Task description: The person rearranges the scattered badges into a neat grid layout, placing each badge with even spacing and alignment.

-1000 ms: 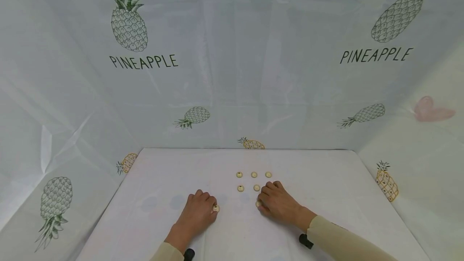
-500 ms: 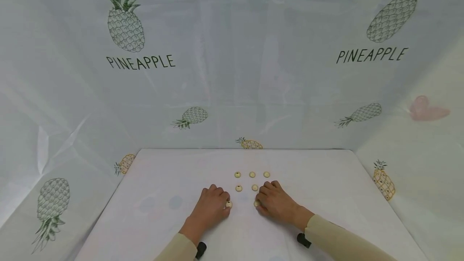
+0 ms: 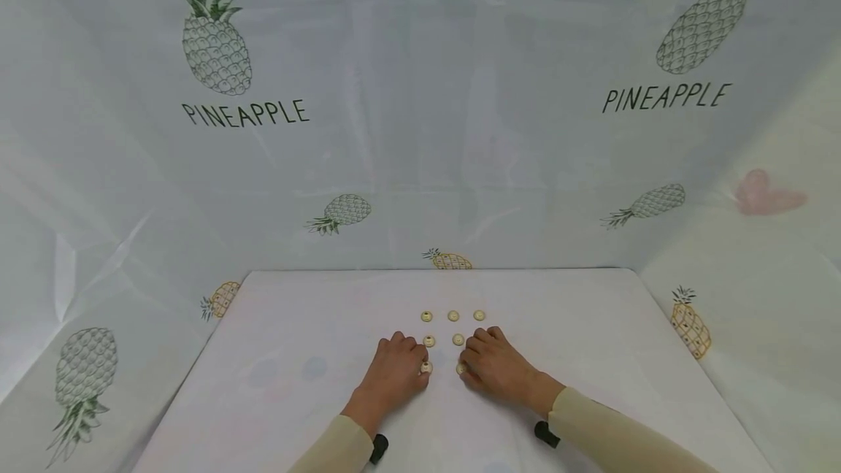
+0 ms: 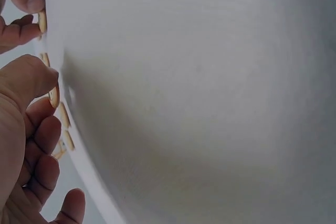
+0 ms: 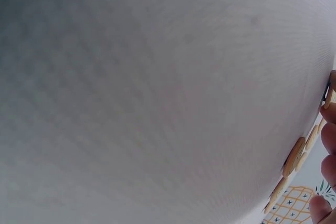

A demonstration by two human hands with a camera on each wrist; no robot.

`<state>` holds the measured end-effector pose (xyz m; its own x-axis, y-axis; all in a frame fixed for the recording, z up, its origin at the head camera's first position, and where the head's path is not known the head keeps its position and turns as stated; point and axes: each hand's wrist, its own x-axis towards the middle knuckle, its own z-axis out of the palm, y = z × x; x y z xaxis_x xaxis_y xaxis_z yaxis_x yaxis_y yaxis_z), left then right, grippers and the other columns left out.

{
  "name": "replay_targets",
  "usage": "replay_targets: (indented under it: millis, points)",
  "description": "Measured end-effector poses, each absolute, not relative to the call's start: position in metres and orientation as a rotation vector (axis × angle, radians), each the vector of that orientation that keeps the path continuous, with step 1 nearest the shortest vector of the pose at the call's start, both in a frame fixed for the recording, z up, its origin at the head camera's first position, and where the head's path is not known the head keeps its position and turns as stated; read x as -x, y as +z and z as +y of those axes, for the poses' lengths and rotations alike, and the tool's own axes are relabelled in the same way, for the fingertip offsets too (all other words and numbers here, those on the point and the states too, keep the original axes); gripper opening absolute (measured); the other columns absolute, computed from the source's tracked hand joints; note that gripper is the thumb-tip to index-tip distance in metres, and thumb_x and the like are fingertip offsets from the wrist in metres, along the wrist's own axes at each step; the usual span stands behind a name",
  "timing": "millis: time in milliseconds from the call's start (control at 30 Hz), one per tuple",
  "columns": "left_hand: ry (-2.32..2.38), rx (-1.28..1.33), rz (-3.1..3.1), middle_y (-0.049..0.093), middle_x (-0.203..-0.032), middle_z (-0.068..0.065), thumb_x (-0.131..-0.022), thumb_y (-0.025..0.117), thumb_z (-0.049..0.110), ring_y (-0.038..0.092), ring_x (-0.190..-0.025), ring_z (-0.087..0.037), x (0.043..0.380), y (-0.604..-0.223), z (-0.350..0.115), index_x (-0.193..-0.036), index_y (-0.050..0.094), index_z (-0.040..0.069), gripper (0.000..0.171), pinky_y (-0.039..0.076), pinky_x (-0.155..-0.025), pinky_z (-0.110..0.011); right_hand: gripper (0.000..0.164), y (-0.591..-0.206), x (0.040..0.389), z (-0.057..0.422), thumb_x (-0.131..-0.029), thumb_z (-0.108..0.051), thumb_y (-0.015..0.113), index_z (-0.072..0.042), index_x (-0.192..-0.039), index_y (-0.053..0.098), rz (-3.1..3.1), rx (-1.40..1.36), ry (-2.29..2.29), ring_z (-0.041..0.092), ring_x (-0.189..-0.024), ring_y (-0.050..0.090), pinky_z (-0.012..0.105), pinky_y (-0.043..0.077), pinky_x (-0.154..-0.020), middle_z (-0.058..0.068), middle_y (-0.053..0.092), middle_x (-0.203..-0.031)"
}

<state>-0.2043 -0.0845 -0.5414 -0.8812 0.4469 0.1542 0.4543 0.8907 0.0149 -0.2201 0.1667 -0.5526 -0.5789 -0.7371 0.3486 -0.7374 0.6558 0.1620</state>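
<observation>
My left hand (image 3: 396, 372) pinches a small round wooden disc (image 3: 426, 367) with dark markings between thumb and index finger, low over the table. In the left wrist view this disc (image 4: 54, 96) stands edge-on between the fingertips. My right hand (image 3: 499, 365) pinches a similar disc, partly hidden by its fingers, a short gap to the right. Beyond the hands lie more such discs: two in a middle row, with a left one (image 3: 429, 341) and a right one (image 3: 458, 339), and three in a back row around a middle disc (image 3: 453, 316).
White cloth covers the table (image 3: 315, 312), whose back edge meets a white hanging sheet (image 3: 420, 130) printed with pineapples. Similar sheets rise at both sides. Black camera parts sit at the left wrist (image 3: 379, 448) and the right wrist (image 3: 547, 434).
My left hand has carried its disc rightward, in front of the middle row's left disc and closer to my right hand. The right hand stays nearly still, holding its disc.
</observation>
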Motion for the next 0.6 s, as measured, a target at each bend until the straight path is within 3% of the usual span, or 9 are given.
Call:
replay_targets:
  millis: [600]
  points:
    - [-0.064, 0.682, -2.929, 0.070, -0.099, 0.006, -0.092, 0.080, 0.040, 0.054, -0.093, -0.016, 0.2032, -0.5445, -0.0802, -0.104, 0.076, 0.022, 0.022, 0.046, -0.080, -0.038, 0.019, -0.5562, 0.2213, 0.1680, -0.096, -0.040, 0.076, -0.022, -0.098, 0.074, -2.538, -1.145, -0.015, 0.015, -0.092, 0.052, 0.040, 0.044, -0.092, -0.008, 0.064, -0.096]
